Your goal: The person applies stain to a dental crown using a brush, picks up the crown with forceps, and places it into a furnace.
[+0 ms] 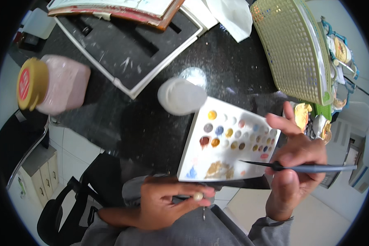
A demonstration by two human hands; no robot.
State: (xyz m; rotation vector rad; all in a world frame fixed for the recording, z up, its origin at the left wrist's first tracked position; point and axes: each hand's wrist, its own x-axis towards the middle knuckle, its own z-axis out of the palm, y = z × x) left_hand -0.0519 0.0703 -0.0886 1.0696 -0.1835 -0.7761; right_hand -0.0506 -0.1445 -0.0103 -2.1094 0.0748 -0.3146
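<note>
My right hand (299, 158) pinches a slim brush (315, 168) with a dark tip. That tip hovers over a white paint palette (190, 151), whose small wells hold yellow, blue, brown, grey and pink colours. Brown and blue smears mark the flat part nearest me. Low in front of my body, my left hand (162, 203) is closed on a small ivory tooth-shaped piece (198, 196) at its fingertips. A thin metal end (204, 214) shows just below that piece; the rest of it is hidden by the fingers.
A translucent white cup (180, 97) stands against the palette's far left corner. Leftward is a gold-lidded jar (67, 84) of pink contents. A black tray (123, 61) with a white rim lies behind, and a pale green basket (293, 49) stands far right. Dental casts (302, 117) sit beyond my right hand.
</note>
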